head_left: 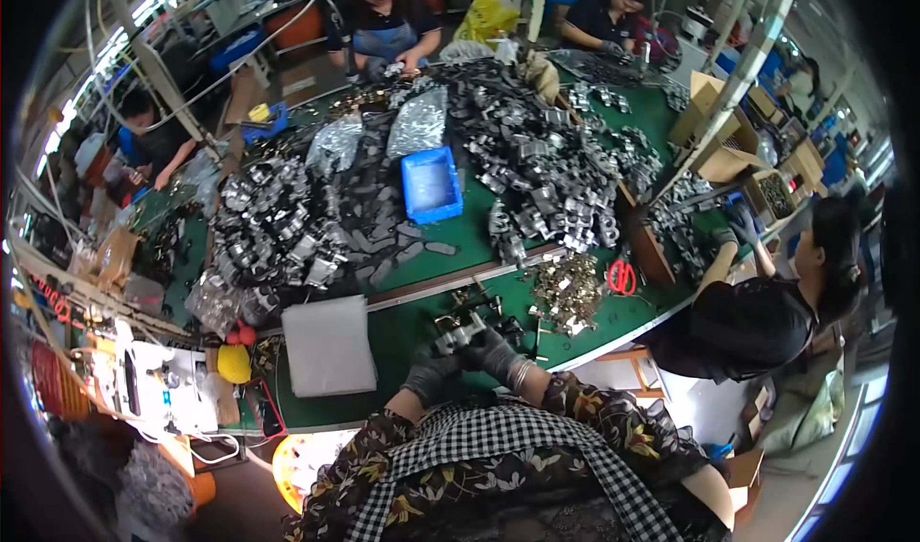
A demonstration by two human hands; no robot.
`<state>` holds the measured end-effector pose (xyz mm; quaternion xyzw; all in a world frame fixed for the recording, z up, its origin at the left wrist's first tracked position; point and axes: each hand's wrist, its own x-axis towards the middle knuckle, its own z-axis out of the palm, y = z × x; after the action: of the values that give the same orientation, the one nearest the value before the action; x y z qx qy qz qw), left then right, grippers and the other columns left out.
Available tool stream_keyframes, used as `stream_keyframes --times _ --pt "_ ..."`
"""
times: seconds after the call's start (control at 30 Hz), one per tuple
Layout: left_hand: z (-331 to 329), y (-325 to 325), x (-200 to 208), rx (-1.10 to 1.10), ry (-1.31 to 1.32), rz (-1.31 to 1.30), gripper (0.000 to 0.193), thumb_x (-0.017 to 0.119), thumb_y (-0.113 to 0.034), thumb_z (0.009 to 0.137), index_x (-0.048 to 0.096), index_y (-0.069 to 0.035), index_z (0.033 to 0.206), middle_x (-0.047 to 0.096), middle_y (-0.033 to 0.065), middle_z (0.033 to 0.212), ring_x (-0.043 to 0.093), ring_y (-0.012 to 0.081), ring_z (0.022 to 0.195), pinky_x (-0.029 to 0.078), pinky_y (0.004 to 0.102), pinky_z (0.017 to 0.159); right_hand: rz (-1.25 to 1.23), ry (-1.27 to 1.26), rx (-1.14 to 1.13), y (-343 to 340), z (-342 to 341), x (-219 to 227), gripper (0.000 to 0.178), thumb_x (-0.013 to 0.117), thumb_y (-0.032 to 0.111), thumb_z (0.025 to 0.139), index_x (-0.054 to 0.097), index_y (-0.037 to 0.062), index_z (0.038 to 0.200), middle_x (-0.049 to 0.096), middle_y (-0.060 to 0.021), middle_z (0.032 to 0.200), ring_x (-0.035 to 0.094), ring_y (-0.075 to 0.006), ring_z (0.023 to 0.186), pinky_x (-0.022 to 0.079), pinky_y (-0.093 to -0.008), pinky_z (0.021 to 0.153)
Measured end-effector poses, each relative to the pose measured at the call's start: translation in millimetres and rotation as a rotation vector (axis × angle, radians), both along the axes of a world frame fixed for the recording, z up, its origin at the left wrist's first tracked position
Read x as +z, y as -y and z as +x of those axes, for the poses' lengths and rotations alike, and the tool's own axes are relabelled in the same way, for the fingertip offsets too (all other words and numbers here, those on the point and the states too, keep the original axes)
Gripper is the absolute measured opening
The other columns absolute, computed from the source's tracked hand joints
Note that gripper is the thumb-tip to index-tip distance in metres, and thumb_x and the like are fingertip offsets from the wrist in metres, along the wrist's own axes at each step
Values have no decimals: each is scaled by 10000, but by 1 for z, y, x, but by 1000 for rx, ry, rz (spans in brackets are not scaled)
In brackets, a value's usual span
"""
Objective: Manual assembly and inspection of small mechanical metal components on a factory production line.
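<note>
Both my hands wear dark grey gloves and meet at the near edge of the green table. Between them is a silver metal part (460,335) with a blocky, rounded shape; its exact kind I cannot make out. My left hand (431,375) closes on its left, near side. The fingers of my right hand (494,355) curl round its right end. Just beyond the part stands a dark metal fixture (479,304) with shiny rods, partly hidden behind it. To the right lies a heap of small brass-coloured pieces (567,293).
A stack of white sheets (329,346) lies left of my hands. Farther off are a blue bin (431,185), large heaps of silver metal parts (278,221) and red-handled scissors (621,276). A wooden divider (644,237) crosses the table. Several people work around it, one close at right.
</note>
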<state>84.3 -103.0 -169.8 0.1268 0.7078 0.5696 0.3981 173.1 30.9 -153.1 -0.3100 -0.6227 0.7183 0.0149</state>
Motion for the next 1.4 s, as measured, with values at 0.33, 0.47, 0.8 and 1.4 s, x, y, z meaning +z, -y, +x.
stream_keyframes --times 0.33,0.47,0.8,1.4 --pt "-46 -36 117 -135 -12 387 373 674 -191 826 549 -29 1138 586 25 1060 553 106 956 479 253 837 238 -478 138 -66 -12 137 431 573 230 920 472 22 1284 575 -41 1095 533 -124 929 465 -280 817" --pt "-52 -38 176 -230 219 419 469 648 -346 842 525 -49 1183 600 62 1047 606 165 932 522 314 816 -2 -268 34 -78 -12 176 439 546 271 936 478 49 1309 582 -54 1098 564 -142 950 474 -286 810" --pt "-44 -25 178 -10 828 440 480 603 -416 853 530 -41 1144 621 143 1022 629 284 958 556 470 774 81 -241 228 -55 -30 187 413 556 333 928 565 -10 1157 637 -91 993 598 -143 829 502 -249 693" --pt "-20 48 72 560 1085 434 326 579 -390 853 629 -135 1049 675 29 903 658 220 824 509 335 545 947 268 242 -136 0 -5 215 613 270 844 595 113 990 637 -158 862 605 -385 818 480 -445 695"
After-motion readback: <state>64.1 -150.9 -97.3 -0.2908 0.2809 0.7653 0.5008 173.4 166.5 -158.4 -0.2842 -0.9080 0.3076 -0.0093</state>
